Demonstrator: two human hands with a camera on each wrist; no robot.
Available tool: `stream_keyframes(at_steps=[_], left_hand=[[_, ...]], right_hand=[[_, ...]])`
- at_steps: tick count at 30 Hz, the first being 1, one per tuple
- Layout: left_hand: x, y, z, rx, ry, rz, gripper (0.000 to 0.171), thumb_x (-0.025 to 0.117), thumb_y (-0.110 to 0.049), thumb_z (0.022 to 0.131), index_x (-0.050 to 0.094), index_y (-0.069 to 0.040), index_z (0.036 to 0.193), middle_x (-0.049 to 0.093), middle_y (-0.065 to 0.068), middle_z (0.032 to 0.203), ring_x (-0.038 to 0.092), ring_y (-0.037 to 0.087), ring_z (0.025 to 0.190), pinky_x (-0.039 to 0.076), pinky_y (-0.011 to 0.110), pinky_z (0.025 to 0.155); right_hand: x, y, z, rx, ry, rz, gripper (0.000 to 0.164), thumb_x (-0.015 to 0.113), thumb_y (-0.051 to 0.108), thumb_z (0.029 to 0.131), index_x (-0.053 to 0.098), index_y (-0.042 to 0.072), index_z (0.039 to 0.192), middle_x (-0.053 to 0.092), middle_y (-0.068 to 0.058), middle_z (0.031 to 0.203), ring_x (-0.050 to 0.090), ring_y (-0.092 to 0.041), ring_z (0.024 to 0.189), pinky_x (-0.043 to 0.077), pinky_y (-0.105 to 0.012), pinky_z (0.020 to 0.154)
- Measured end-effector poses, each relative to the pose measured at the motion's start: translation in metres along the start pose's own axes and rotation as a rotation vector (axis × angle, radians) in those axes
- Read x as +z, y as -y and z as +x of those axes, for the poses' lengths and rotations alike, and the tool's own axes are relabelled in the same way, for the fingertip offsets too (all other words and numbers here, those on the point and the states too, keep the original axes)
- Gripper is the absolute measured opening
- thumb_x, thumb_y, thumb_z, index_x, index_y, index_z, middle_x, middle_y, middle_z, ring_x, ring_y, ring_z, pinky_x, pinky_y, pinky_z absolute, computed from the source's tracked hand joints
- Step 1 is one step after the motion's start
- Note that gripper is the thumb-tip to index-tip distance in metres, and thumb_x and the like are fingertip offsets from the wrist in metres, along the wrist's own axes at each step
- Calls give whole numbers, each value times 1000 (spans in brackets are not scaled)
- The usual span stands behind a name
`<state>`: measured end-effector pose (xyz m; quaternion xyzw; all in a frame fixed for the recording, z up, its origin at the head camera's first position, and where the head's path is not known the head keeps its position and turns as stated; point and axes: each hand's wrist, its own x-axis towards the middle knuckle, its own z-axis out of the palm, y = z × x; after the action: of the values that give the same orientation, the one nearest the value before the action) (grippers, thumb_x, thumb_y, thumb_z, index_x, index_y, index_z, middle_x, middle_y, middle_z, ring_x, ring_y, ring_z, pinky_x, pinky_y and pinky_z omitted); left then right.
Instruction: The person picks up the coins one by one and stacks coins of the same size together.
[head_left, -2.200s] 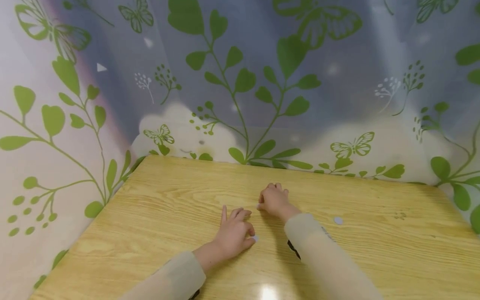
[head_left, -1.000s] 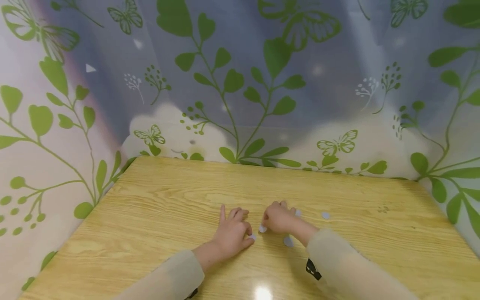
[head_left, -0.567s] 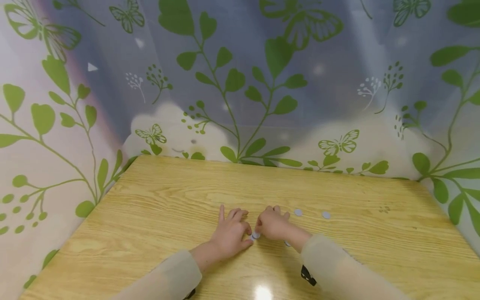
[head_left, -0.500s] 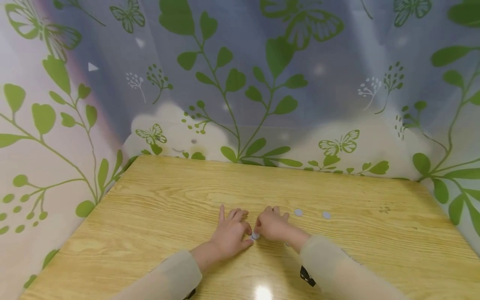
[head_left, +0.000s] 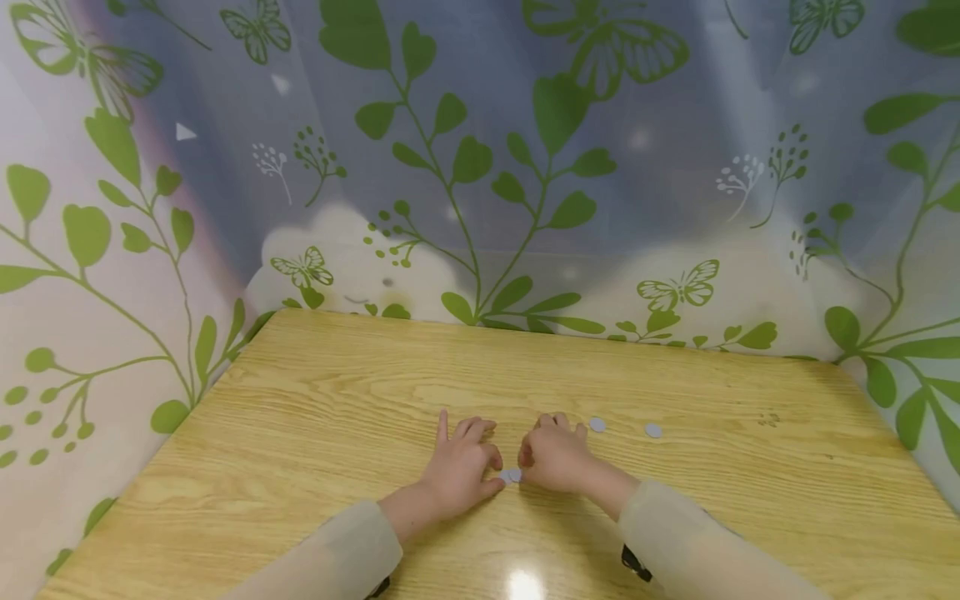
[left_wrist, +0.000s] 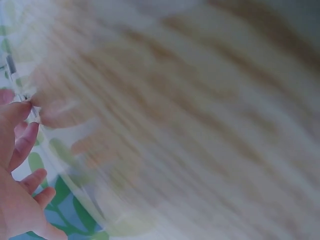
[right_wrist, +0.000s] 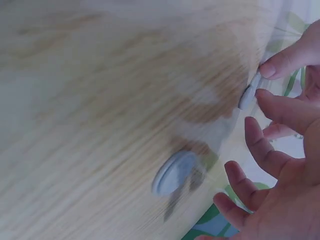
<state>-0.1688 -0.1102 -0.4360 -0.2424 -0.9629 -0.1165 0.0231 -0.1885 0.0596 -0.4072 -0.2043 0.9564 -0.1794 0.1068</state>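
Observation:
Between the thumb and index finger of my left hand (head_left: 453, 468) is a small whitish round disc (head_left: 506, 477), standing low at the table. A second disc (head_left: 515, 475) sits right against it, partly overlapping. Beside this pair is my right hand (head_left: 558, 457). Its thumb tip lies at the second disc's edge, while the index finger is lifted off it. In the right wrist view the index fingertip (right_wrist: 262, 96) stands slightly apart from the two touching discs (right_wrist: 248, 92). The left wrist view shows the left fingers (left_wrist: 25, 142) at the left edge, with the discs barely visible.
Two more discs lie flat on the wooden table (head_left: 337, 392): one disc (head_left: 597, 425) beyond the right hand, another disc (head_left: 653, 431) farther right. A patterned cloth (head_left: 480, 125) hangs behind and along the table's left side.
My right hand brought a disc left against the one in the left hand, then shifted slightly right with its index finger lifting. A near disc is now hidden behind the right arm.

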Motion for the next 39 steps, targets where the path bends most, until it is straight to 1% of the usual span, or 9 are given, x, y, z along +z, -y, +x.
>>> stream_keyframes(at_steps=[2, 6, 11, 16, 21, 25, 30, 39], left_hand=[[0, 0, 0, -3, -3, -6, 17, 70, -38, 81, 71, -21, 86, 49, 9, 137, 39, 31, 131, 15, 69, 106], [1, 1, 0, -8, 1, -18, 15, 70, -36, 82, 70, -21, 85, 49, 9, 136, 39, 31, 131, 14, 69, 106], [0, 1, 1, 1, 1, -16, 14, 70, -36, 82, 69, -22, 82, 50, 8, 134, 39, 31, 130, 16, 70, 105], [-1, 0, 1, 7, -5, -14, 12, 69, -34, 83, 70, -22, 81, 51, 9, 134, 40, 31, 130, 16, 70, 105], [-3, 1, 1, 9, 8, -28, 11, 69, -33, 82, 70, -22, 81, 50, 9, 134, 39, 31, 130, 15, 70, 105], [-3, 2, 1, 7, 18, -38, 11, 69, -33, 82, 70, -21, 81, 49, 9, 135, 39, 31, 130, 14, 70, 105], [-2, 2, 2, 6, 17, -36, 11, 69, -33, 81, 70, -22, 80, 50, 9, 134, 39, 30, 130, 14, 70, 105], [-1, 2, 3, 3, 12, -26, 10, 69, -32, 81, 69, -22, 79, 50, 9, 134, 40, 29, 129, 15, 70, 105]], right_hand=[[2, -1, -3, -19, -13, -29, 14, 79, 20, 71, 66, 18, 69, 56, -6, 99, 43, -33, 106, 24, -70, 95], [6, 0, -5, -49, -41, -68, 13, 80, 20, 70, 67, 17, 69, 55, -3, 93, 44, -29, 100, 24, -70, 95], [8, 3, -5, -55, -66, -48, 14, 79, 21, 72, 67, 17, 67, 54, -2, 91, 44, -28, 100, 23, -69, 96], [9, 4, -5, -64, -83, -31, 13, 78, 21, 73, 67, 17, 68, 55, -2, 92, 44, -29, 102, 21, -70, 98], [11, 2, -5, -71, -85, -30, 14, 79, 17, 72, 66, 18, 66, 55, -3, 93, 44, -28, 100, 21, -70, 97], [11, 2, -5, -74, -90, -23, 15, 79, 18, 73, 66, 19, 66, 56, -3, 94, 44, -28, 101, 21, -70, 98], [13, 2, -4, -73, -93, -24, 13, 78, 20, 73, 67, 19, 68, 57, -4, 96, 44, -29, 103, 21, -70, 98], [13, 3, -4, -82, -94, -14, 10, 78, 16, 74, 69, 17, 69, 58, -4, 98, 44, -29, 103, 21, -70, 99]])
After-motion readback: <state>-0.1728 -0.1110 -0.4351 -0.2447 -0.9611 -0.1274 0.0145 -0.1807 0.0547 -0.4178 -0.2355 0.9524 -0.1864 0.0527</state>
